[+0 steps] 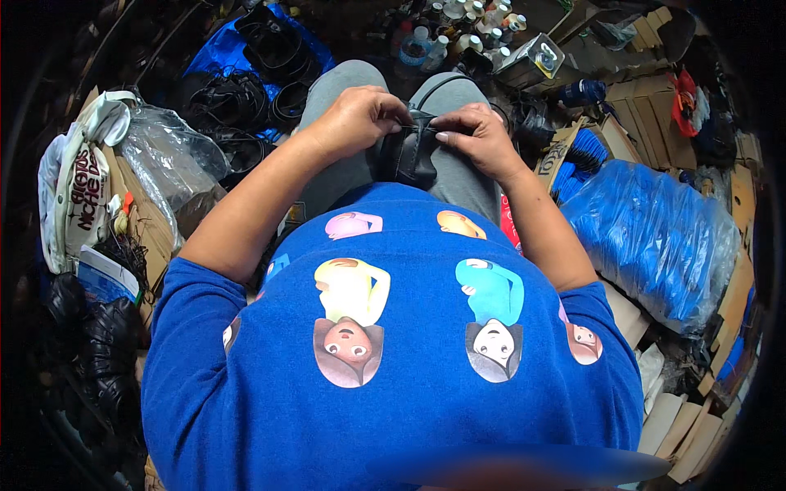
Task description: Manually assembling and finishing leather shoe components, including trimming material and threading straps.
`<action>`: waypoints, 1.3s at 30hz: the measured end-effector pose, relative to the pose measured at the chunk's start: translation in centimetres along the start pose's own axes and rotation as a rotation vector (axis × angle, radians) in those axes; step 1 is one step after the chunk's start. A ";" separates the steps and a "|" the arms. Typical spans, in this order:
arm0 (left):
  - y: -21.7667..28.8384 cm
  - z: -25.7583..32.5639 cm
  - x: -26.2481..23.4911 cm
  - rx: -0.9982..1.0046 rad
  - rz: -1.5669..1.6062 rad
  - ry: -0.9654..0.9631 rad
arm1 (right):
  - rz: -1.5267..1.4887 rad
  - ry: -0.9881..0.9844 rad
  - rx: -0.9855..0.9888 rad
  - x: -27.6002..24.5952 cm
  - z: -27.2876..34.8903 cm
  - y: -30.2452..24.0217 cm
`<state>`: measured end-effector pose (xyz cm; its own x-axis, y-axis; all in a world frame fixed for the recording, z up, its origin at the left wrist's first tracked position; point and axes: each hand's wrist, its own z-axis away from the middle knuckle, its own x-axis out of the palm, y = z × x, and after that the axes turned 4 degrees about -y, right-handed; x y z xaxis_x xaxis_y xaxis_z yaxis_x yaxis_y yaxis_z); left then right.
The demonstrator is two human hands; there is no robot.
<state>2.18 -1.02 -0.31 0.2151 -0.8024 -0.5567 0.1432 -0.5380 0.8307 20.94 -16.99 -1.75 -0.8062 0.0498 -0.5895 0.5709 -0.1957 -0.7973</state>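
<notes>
Nearest the lens, a bright blue knitted shirt printed with cartoon figures [393, 352] fills the lower half of the view, and both bare forearms reach forward from its short sleeves to the lap. On the grey trousers [344, 90], across the thighs, lies a dark, smooth, leather-like shoe piece with a curved strap [409, 151]. Left hand [360, 119] is curled tight, fingers bent inward and pinching the piece's upper edge. Right hand [475, 135] is also closed over that same edge, thumb and fingertips pressed together on it, just beside the left, so the two hands nearly touch. Beyond the knees, a heap of black strapped sandals [254, 74] rests on a crumpled blue plastic sheet [221, 49]. To the person's left sit a clear, wrinkled plastic bag [168, 155] and a white cloth bag with dark lettering [78, 192]. To the right, a glossy transparent bag stuffed with blue soles [655, 237] lies among flat brown cardboard boxes [647, 114], and small white-capped bottles [458, 33] cluster at the top.
</notes>
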 end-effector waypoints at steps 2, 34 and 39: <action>-0.2 -0.1 0.5 -0.147 0.139 -0.009 | 0.026 0.035 0.008 0.7 -0.1 0.5; -0.1 0.6 0.7 0.151 -0.208 0.171 | -0.096 -0.131 0.147 -2.4 -2.0 -2.2; -0.5 0.8 -0.2 0.149 -0.228 0.092 | -0.067 -0.121 0.111 -1.8 -2.2 -1.8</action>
<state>1.34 -0.81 -0.65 0.2814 -0.6328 -0.7213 0.0559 -0.7396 0.6707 21.68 -14.52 0.46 -0.8587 -0.0502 -0.5100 0.4996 -0.3034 -0.8114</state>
